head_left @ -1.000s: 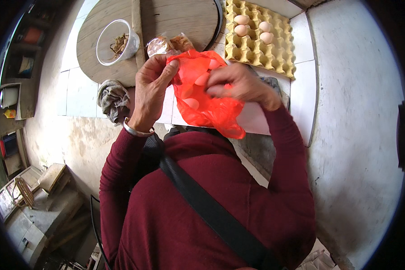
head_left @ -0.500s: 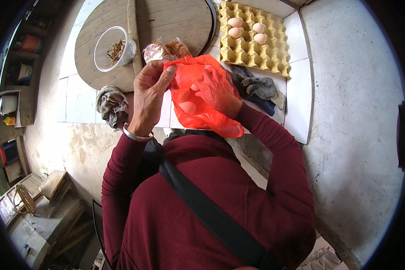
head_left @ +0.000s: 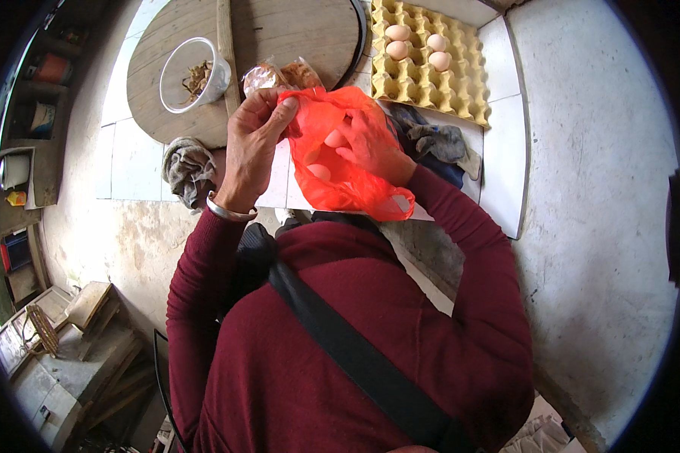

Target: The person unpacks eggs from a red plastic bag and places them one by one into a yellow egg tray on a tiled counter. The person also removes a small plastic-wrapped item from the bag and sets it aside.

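My left hand (head_left: 258, 130) pinches the upper left rim of a thin red plastic bag (head_left: 317, 117). Inside the bag's mouth is my right hand (head_left: 374, 147), its fingers closed around an egg (head_left: 335, 139). A second egg (head_left: 319, 172) lies lower in the bag, partly covered by red plastic. The right hand's far fingers are partly hidden by the bag. Beyond it, at the back right, a yellow egg tray (head_left: 461, 94) carries several pale brown eggs (head_left: 397, 50) in its cups.
A round wooden board (head_left: 155, 83) at the back left bears a clear plastic tub (head_left: 221, 79) with dried brown pieces. Clear-wrapped food packets (head_left: 301, 74) lie behind the bag. Grey work gloves (head_left: 440, 143) are right of it; a crumpled grey cloth (head_left: 189, 170) is at the table's left front.
My right hand has closed on an egg and shifted it slightly up within the bag. My left hand still pinches the rim. The view has shifted slightly.
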Demonstrator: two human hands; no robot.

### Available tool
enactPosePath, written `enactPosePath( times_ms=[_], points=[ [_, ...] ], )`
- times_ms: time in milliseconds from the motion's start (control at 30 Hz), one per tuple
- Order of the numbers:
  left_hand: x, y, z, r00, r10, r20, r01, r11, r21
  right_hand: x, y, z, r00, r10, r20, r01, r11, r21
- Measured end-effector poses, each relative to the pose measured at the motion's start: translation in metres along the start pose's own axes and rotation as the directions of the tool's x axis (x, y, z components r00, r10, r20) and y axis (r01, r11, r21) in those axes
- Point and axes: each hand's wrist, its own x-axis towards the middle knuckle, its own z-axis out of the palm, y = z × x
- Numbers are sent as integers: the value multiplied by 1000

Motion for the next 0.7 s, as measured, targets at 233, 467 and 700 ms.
enactPosePath(
  times_ms=[233, 467, 700],
  points=[
    [5, 1, 1, 1000, 14, 5, -14, 1000, 24, 9, 11, 11, 998, -60, -25, 61, 998, 24],
    [1, 6, 13, 993, 79, 82, -88, 990, 110, 9, 4, 9, 987, -158, -38, 148, 971, -189],
    [1, 5, 13, 999, 44, 31, -47, 991, 122, 7, 24, 23, 977, -215, 1, 213, 966, -143]
  ],
)
